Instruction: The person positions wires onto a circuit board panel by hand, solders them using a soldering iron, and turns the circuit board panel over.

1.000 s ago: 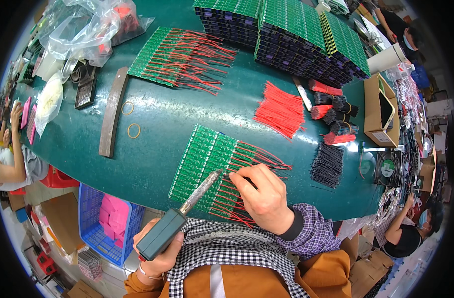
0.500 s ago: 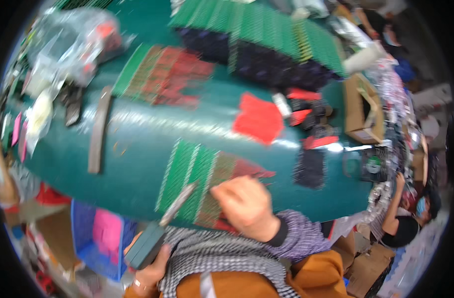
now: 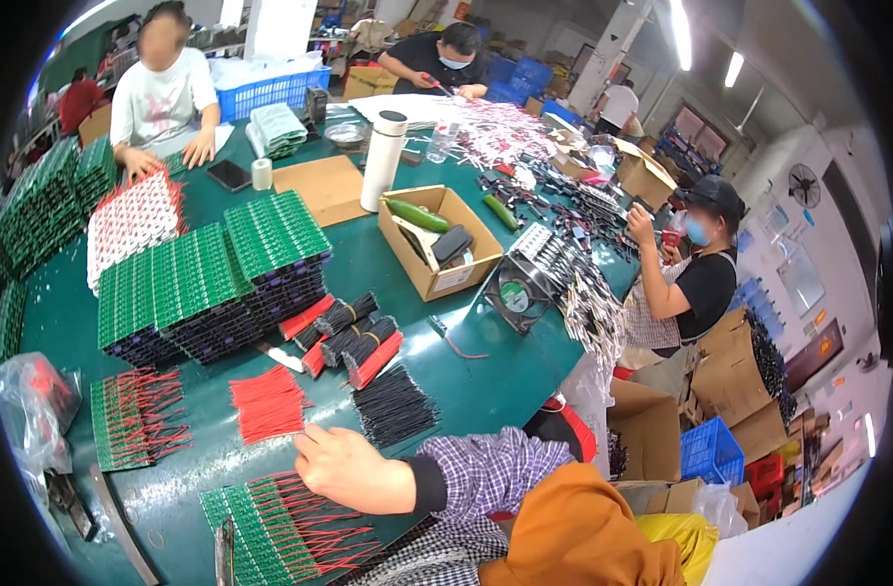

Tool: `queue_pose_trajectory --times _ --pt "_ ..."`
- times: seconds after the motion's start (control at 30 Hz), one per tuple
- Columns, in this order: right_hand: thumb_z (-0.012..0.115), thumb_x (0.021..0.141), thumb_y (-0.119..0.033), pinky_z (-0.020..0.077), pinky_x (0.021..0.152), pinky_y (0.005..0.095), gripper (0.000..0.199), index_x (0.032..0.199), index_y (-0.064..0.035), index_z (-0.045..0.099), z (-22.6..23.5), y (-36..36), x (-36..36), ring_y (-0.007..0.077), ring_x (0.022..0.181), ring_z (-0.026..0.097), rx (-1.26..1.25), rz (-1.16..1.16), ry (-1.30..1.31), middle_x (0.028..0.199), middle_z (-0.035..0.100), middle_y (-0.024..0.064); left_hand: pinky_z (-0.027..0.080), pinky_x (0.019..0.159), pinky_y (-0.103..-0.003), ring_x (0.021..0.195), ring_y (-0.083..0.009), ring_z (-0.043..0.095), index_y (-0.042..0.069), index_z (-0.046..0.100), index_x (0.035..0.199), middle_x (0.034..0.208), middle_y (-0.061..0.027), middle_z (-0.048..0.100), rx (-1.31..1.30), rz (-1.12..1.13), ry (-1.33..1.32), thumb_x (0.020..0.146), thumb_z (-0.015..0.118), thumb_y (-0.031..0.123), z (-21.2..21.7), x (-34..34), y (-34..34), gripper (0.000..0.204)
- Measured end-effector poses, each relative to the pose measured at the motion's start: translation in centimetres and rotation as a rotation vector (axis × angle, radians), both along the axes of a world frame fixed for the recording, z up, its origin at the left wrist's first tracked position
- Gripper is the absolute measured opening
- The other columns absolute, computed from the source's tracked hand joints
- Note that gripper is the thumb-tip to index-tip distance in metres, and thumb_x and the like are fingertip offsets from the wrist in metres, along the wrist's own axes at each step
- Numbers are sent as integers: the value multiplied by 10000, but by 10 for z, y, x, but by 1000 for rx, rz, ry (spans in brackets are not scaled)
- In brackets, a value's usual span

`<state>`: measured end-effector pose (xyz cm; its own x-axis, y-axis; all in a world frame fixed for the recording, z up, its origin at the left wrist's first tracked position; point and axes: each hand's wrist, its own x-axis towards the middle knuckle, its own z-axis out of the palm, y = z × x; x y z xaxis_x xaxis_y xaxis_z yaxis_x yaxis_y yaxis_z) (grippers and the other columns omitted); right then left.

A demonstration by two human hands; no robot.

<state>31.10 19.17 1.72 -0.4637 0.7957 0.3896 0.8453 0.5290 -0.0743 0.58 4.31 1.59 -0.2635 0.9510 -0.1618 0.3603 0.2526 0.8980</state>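
Loose wire pile (image 3: 268,403) behind circuit board panel (image 3: 280,527), beside wire bundle (image 3: 395,405)

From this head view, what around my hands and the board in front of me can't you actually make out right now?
- Left hand: not in the head view; only the tip of a tool shows at the lower edge.
- Right hand: its underside and fingertips face away, so a grip cannot be told.
- Green board with red wires: its near end is cut off by the lower edge and covered by the checked sleeve.
- Solder joints: too small.

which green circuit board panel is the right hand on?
The near-edge green circuit board panel with red wires already attached, under the right hand. The other wired panel lies apart to the left; the stacked bare panels sit farther back.
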Motion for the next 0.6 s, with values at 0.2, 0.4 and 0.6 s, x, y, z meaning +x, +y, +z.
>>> queue_pose_trajectory --times 0.2,0.4,0.6 --pt "703 778 -195 447 656 360 121 803 -97 770 -10 14 -22 231 845 581 -105 30 -508 839 671 44 480 655 -296 718 -139 550 -59 624 1278 942 -62 643 4 -16 -84 1018 683 122 -8 -10 0 322" --pt "686 756 -233 428 636 322 169 742 -74 742 -20 17 -31 223 827 550 -80 67 -612 822 618 42 475 668 -292 711 -142 541 -51 629 1229 949 -67 632 -75 26 -174 1010 683 117 -8 -17 0 281" --pt "667 749 -192 487 685 309 143 770 -51 666 -7 11 -26 237 938 564 -7 75 -200 872 558 59 468 725 -298 717 -150 539 -19 636 1151 950 -73 611 37 145 -465 991 672 109 7 -1 5 207"
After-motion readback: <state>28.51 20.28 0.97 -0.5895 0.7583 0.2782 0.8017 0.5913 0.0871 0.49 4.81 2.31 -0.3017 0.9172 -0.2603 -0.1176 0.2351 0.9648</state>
